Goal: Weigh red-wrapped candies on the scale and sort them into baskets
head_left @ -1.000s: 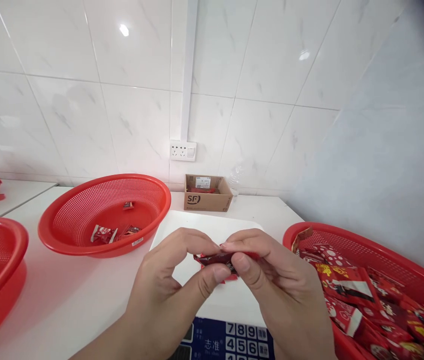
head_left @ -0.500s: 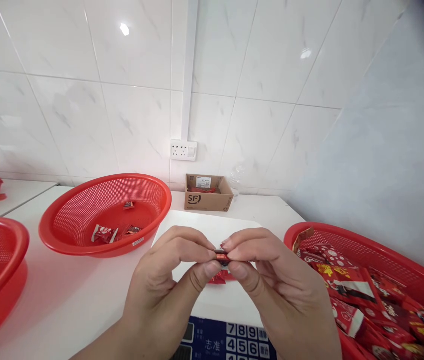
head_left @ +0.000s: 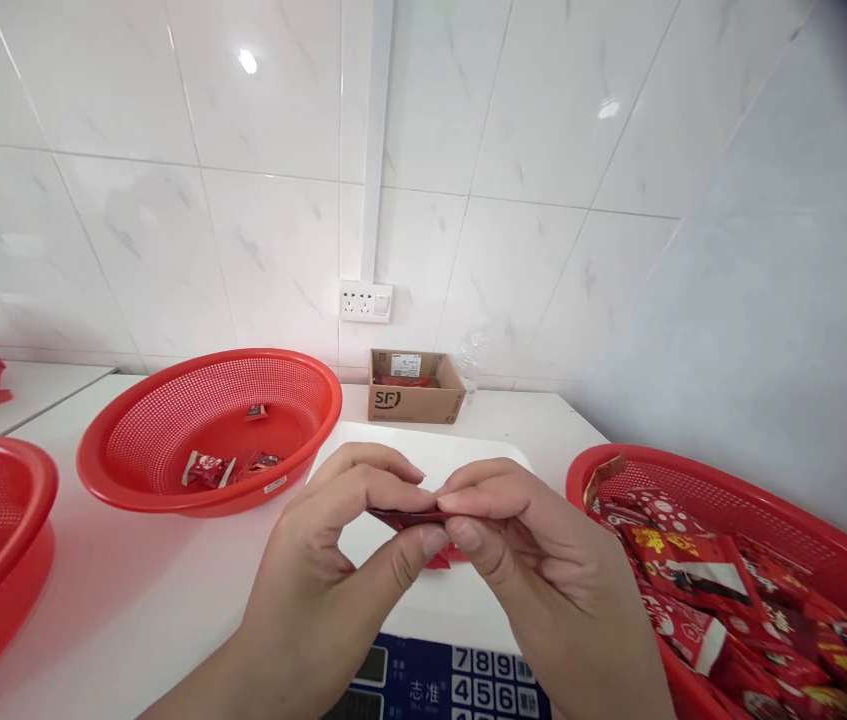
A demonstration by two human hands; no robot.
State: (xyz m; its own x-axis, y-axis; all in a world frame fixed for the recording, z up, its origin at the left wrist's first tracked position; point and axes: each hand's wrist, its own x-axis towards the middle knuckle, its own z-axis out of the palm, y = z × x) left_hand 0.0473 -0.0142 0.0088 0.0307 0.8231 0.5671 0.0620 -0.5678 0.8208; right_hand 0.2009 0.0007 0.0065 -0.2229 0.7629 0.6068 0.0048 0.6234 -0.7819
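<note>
Packet (head_left: pixel 404 517) flattened between fingers (head_left: pixel 423 545).

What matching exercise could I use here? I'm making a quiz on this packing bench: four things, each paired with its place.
Things:
1. small red packet
2. cardboard box
3. scale keypad
4. heap of red packets

Places:
A. against the tiled wall, below the socket
B. in the basket at the right
C. pinched between left hand and right hand
D. at the near edge, under the wrists

Pairs: 1-C, 2-A, 3-D, 4-B
</note>
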